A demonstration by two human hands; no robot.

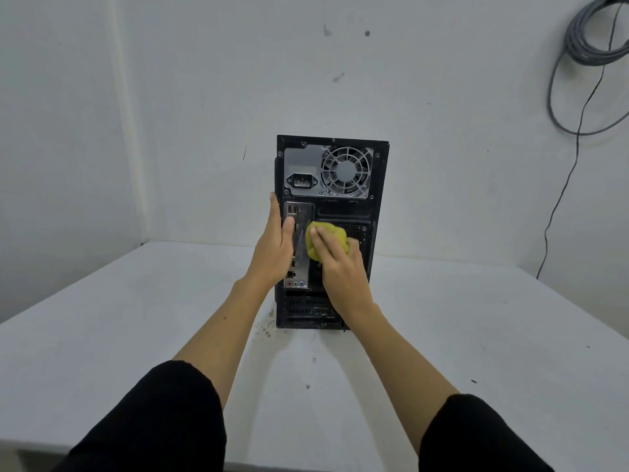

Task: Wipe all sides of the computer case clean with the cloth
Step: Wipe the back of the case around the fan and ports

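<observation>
A black computer case (pixel 377 185) stands upright on the white table (pixel 136 335), its rear panel with the fan grille and ports facing me. My left hand (pixel 275 247) lies along the case's left edge, fingers straight up the side and thumb on the rear panel. My right hand (pixel 340 264) presses a bunched yellow-green cloth (pixel 335 235) against the middle of the rear panel, just right of the silver port plate. The hand covers the lower part of the cloth.
The table sits in a corner between two white walls. A coil of grey cable (pixel 592 46) hangs on the wall at the upper right, with a thin black wire dropping behind the table. Small dark specks (pixel 267 330) lie on the table by the case's foot.
</observation>
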